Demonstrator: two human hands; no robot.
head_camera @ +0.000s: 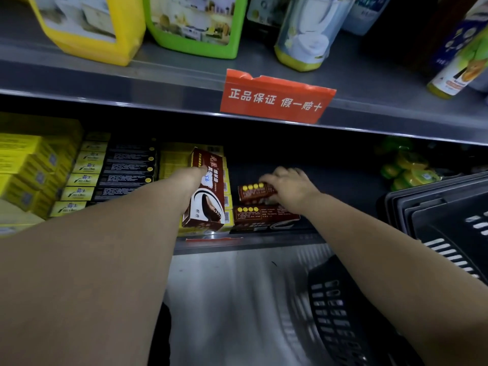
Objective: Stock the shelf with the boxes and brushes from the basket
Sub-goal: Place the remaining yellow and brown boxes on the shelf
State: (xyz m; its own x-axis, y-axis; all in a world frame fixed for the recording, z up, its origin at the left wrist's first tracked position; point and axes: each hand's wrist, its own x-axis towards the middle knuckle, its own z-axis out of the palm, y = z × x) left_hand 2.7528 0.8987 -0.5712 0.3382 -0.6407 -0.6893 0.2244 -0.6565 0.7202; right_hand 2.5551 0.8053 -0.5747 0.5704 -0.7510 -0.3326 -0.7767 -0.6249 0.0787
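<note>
Shoe-polish box (207,196), centre frame, gripped tilted by left hand (194,175), prob waiting its turn; right hand (289,190) curls its fingers round a smaller box (253,192), seating it.

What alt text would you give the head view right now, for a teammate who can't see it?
At the lower shelf, the left grip holds a brown box upright against yellow boxes, while the right grip holds a smaller brown box over a flat brown box. A black basket sits at the right.
</note>
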